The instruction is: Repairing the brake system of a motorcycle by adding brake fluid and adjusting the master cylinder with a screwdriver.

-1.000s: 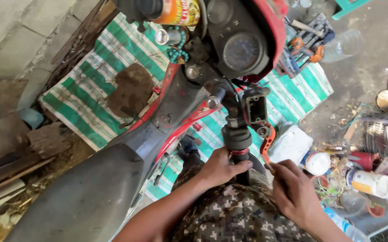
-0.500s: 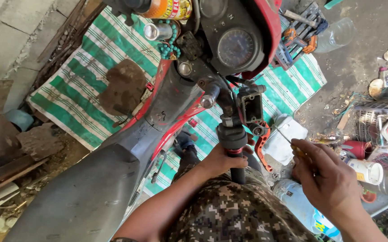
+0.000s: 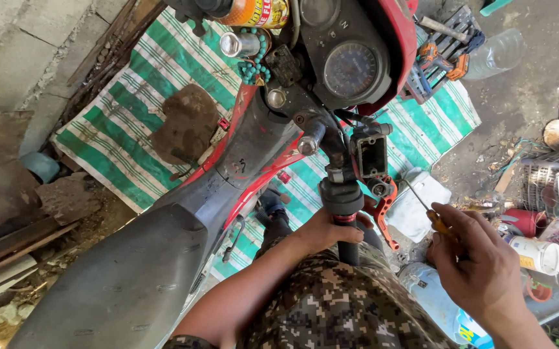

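A red and black motorcycle (image 3: 260,142) stands below me, seen from above, with its round gauge (image 3: 350,68) at the top. My left hand (image 3: 326,231) is wrapped around the black right handlebar grip (image 3: 344,220). Just above it sits an open brake fluid reservoir (image 3: 371,155) with an orange lever (image 3: 383,210). My right hand (image 3: 480,258) is to the right of the lever and holds a screwdriver (image 3: 429,212) with a yellow handle, its tip pointing up-left toward the lever.
A green and white striped mat (image 3: 131,136) lies under the motorcycle. Its black seat (image 3: 118,284) fills the lower left. Bottles, cups and small clutter (image 3: 538,252) cover the ground at right. A tool case (image 3: 444,48) lies at upper right. Planks (image 3: 8,239) lie at left.
My right hand moved away from the handlebar to the right and now holds a screwdriver. The left hand stayed on the grip. The view shifted slightly.
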